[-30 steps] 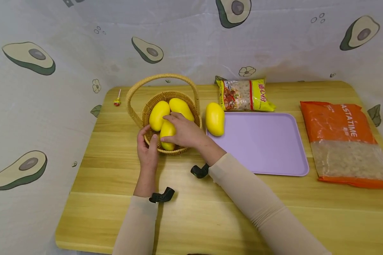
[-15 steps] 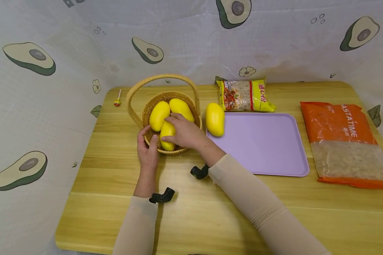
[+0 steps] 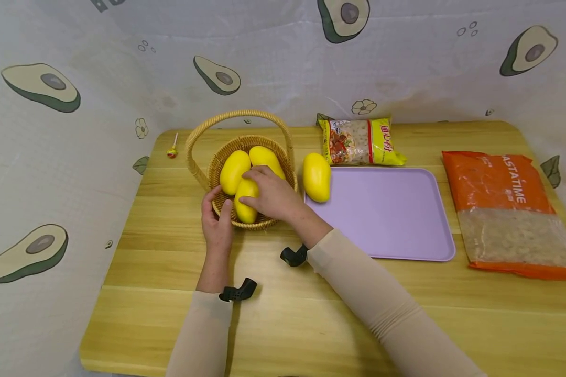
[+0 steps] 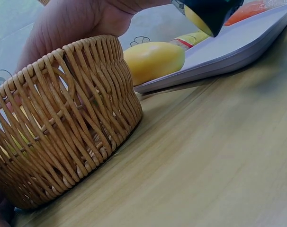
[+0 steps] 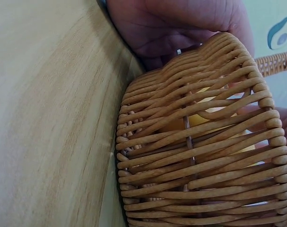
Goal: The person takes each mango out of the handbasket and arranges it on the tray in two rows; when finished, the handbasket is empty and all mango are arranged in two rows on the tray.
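A wicker basket (image 3: 250,140) with a tall arched handle stands on the table, with three yellow mangoes in it. My right hand (image 3: 274,195) reaches over the rim from the right and grips the front mango (image 3: 243,209), thumb and fingers on either side. The other two, a left mango (image 3: 235,173) and a back mango (image 3: 266,159), lie behind it. At the basket's front left, my left hand (image 3: 217,225) holds its side, thumb at the rim. In the left wrist view the woven wall (image 4: 67,118) hides most of the fruit.
Another mango (image 3: 317,178) lies at the left edge of a lilac tray (image 3: 382,214). Behind the tray is a yellow-ended food packet (image 3: 356,141). A large orange bag (image 3: 504,183) lies at right, a lollipop (image 3: 172,151) at back left.
The front mango has shifted very slightly under my right hand. My left hand stays at the basket, and the other things keep their places.
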Available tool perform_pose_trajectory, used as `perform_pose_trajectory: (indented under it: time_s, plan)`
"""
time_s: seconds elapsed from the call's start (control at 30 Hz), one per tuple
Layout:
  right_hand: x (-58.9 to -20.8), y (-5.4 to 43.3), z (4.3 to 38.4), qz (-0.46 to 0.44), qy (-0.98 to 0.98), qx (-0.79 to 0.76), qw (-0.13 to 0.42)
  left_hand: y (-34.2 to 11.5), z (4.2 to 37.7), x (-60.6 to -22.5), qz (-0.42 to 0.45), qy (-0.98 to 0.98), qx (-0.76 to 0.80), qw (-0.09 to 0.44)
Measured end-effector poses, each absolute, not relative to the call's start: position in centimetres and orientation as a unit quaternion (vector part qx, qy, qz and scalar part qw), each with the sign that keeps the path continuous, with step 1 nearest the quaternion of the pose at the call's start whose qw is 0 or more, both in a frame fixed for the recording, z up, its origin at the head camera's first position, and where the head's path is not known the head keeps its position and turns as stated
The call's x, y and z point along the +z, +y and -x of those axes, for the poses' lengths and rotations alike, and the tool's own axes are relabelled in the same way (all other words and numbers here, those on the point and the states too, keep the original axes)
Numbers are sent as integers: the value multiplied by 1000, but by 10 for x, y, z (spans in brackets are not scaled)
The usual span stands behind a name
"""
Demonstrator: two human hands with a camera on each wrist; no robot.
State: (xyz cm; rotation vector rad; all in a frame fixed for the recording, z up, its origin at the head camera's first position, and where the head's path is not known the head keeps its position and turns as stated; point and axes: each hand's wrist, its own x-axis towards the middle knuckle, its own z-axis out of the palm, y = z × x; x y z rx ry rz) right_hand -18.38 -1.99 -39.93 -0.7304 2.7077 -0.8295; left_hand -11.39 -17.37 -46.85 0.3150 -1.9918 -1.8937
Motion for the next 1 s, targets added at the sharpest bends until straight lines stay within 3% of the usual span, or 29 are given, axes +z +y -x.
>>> perform_pose_trajectory:
  time_s: [0.43, 0.63, 0.77, 1.0]
  plan:
    - [-384, -4, 168, 202, 871, -446, 49, -175, 114, -468, -120, -712, -668, 182]
    - [-370, 16, 155, 231, 854, -465, 36, -174, 114, -468, -119, -713, -666, 185]
    - [-364, 37, 147, 264, 846, -458, 59, -174, 115, -470, -106, -705, -673, 198]
    - [-360, 82, 136, 275, 843, -435, 157, -173, 115, -470, -102, -697, -681, 200]
